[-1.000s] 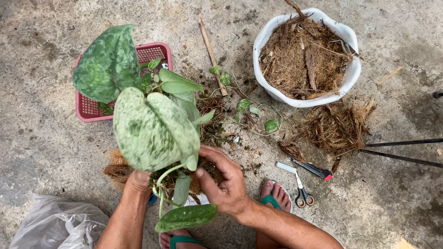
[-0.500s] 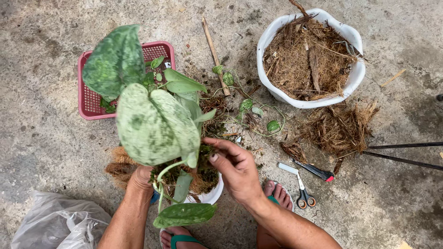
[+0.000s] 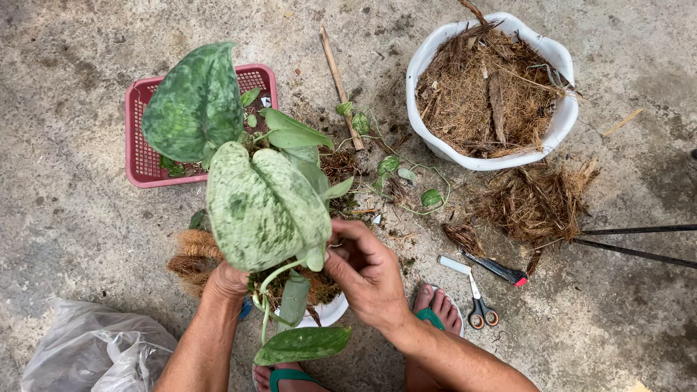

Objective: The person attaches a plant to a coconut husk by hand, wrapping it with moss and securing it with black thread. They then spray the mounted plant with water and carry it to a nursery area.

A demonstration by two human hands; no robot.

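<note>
Hands are seen at the near edge, either side of a potted plant with large, speckled green, heart-shaped leaves (image 3: 265,207). The left hand (image 3: 226,282) is placed against the plant's left side, its fingers hidden under the leaves, so its grip cannot be told. The right hand (image 3: 369,274) is curled at the right, fingertips pressed into the fibre at the stems. The small white pot (image 3: 330,311) is seen between both wrists.
</note>
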